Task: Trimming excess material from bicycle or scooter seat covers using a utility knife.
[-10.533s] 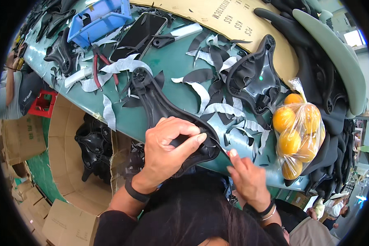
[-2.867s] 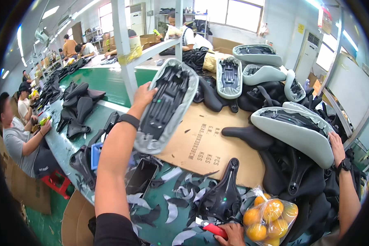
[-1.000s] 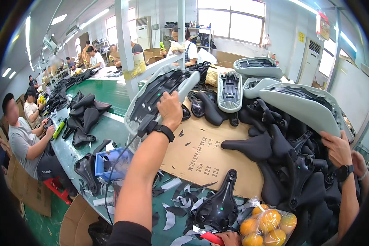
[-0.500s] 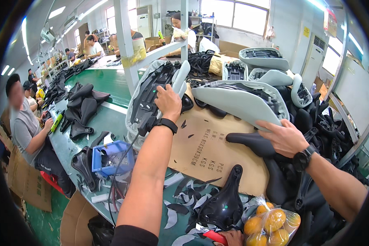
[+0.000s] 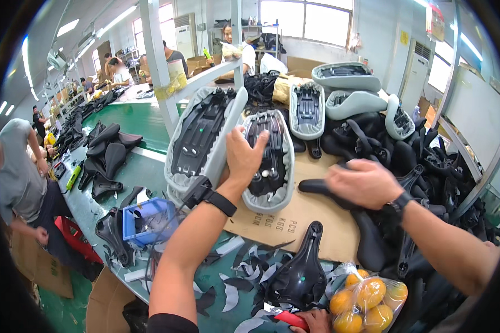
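Grey-rimmed saddle (image 5: 269,161) at frame centre leans against its neighbour; left hand (image 5: 243,158) fingers spread flat on its stiff, likely light shell. Best gripped by the rim. Right hand (image 5: 364,183) fingers hover curled, empty.

This is a factory workroom. Long green tables (image 5: 144,125) are piled with black bike seats (image 5: 108,150) and scraps. Other workers (image 5: 22,172) sit along them, with bright lights above and cardboard boxes (image 5: 103,302) on the floor.
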Action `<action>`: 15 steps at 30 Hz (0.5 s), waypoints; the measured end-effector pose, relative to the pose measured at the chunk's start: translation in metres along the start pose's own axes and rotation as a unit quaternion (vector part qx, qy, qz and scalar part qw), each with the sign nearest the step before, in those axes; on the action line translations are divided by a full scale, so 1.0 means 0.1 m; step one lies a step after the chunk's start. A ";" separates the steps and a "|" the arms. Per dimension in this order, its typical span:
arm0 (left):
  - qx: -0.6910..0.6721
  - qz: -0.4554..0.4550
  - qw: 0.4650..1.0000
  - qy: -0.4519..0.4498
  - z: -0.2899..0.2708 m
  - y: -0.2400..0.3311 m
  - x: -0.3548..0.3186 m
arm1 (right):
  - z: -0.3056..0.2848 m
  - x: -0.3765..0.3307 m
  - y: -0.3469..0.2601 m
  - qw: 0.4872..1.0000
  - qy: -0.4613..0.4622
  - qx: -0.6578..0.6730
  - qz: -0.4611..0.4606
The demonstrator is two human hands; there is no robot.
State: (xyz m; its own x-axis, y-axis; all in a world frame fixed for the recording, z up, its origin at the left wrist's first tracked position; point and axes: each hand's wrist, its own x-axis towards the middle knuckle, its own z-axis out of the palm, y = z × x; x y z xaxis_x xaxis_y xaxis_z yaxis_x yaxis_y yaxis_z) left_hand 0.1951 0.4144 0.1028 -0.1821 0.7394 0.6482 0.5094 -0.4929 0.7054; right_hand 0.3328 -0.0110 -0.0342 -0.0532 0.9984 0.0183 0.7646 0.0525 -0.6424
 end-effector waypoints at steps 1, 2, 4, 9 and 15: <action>0.056 -0.077 0.995 -0.040 -0.21 -0.02 -0.08 | 0.03 0.10 -0.03 0.999 -0.017 0.028 -0.022; 0.116 -0.105 0.985 -0.074 -0.33 -0.24 -0.14 | 0.08 0.15 -0.01 0.997 -0.035 0.056 -0.046; 0.232 -0.084 0.969 -0.025 -0.47 -0.59 -0.36 | 0.10 0.20 -0.11 0.995 -0.055 0.054 -0.059; 0.250 -0.098 0.955 0.125 0.08 -0.43 -0.69 | -0.01 0.04 -0.05 0.999 0.009 0.045 -0.013; -0.045 -0.292 0.955 0.032 -0.14 -0.62 -0.67 | -0.09 0.10 -0.16 0.998 -0.053 -0.026 -0.008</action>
State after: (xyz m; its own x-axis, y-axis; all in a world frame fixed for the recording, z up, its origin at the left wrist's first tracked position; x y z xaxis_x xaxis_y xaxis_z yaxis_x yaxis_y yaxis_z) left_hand 0.1637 0.3889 0.0202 -0.4646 0.8726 0.1508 0.2313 -0.0448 0.9718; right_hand 0.3258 -0.0020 -0.0164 -0.1311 0.9898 -0.0559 0.7949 0.0712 -0.6026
